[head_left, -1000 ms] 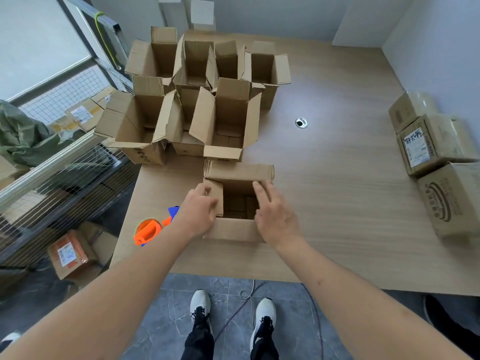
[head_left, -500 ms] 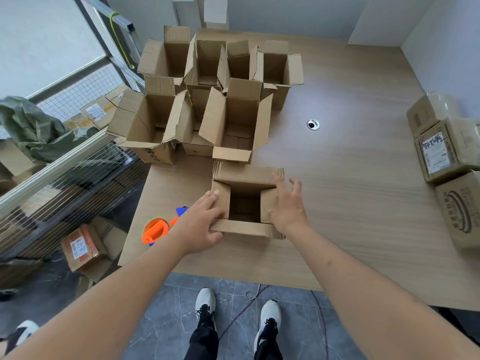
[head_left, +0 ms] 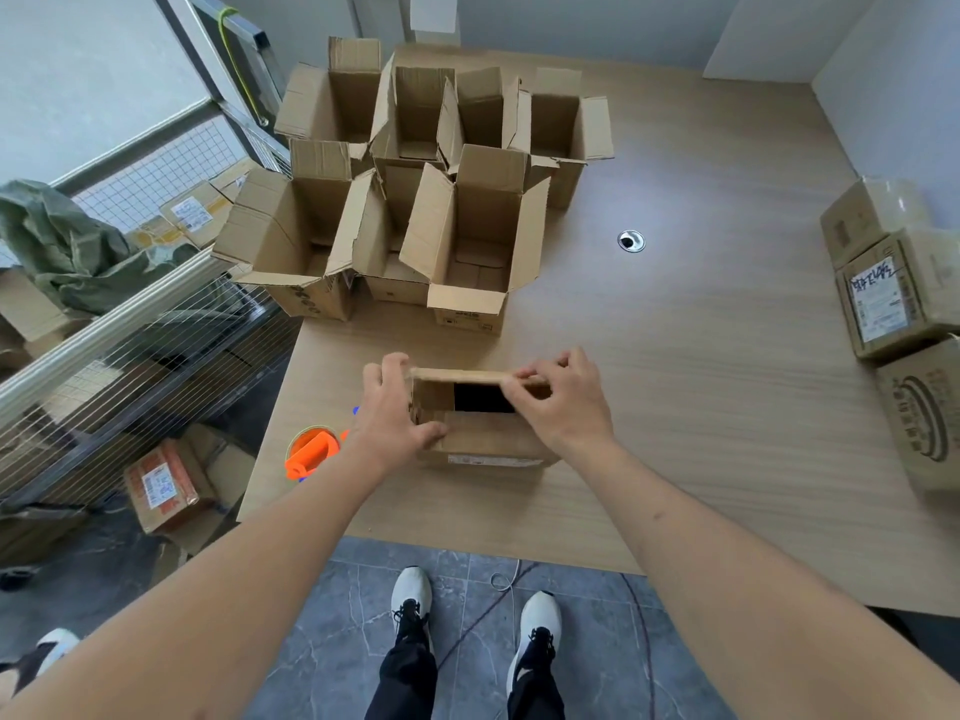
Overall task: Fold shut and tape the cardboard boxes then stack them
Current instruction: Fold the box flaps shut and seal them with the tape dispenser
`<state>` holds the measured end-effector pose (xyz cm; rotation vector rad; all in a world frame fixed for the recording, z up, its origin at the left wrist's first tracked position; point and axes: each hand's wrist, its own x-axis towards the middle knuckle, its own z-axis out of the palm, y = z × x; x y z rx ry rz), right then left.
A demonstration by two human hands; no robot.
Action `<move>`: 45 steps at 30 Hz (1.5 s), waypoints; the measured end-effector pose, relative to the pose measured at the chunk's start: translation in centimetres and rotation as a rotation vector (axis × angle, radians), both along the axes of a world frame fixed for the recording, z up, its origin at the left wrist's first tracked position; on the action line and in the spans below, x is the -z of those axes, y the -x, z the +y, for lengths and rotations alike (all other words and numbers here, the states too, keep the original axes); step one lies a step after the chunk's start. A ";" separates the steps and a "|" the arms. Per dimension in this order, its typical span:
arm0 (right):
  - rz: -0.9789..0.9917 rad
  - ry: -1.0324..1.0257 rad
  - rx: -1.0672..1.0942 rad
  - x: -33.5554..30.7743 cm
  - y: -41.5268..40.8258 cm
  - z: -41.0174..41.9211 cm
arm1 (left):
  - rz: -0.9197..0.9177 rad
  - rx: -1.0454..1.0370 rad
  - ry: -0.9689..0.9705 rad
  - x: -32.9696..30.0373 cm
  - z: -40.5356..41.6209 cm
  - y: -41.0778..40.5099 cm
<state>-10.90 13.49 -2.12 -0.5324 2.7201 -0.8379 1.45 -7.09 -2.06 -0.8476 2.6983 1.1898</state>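
small cardboard box [head_left: 483,444] near the table's [head_left: 701,356] front edge, white label strip on its near side, print too small to read; left hand [head_left: 397,413] curled on the near flap, right hand [head_left: 563,402] pinching the far flap. sealed boxes [head_left: 893,298] at the right edge; one label with handwritten marks, illegible.

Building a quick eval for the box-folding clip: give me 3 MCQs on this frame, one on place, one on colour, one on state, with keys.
1. Where does the tape dispenser lie relative to the box being folded?
A. On the person's left of it
B. Inside it
C. On top of it

2. What colour is the tape dispenser mainly?
A. Green
B. Orange
C. White

3. What state is the box being folded in?
A. Taped shut
B. Crushed flat
C. Partly folded, a gap still open on top

Key: 1 A, it lies near the table edge beside the left hand. 2 B, its body is bright orange. 3 C, a dark opening shows between the flaps held by the left hand and the right hand.
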 end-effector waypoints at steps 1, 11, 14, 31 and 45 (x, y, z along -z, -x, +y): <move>0.076 -0.091 -0.074 0.1 -0.5 0.0 | -0.012 -0.012 0.010 0.0 -0.1 0.0; 0.054 -0.124 -0.047 3.2 -4.7 -0.1 | -0.236 -0.085 0.274 5.2 -3.4 -4.4; 0.098 -0.024 -0.027 3.8 -5.7 0.0 | -0.441 -0.108 0.334 7.5 -4.7 -6.1; 0.053 0.002 -0.051 4.6 -6.1 -1.0 | 0.490 0.250 0.209 1.7 -7.1 -6.9; 0.322 -0.032 -0.259 1.7 -1.3 2.1 | 0.149 0.779 0.442 -1.2 -3.9 -1.6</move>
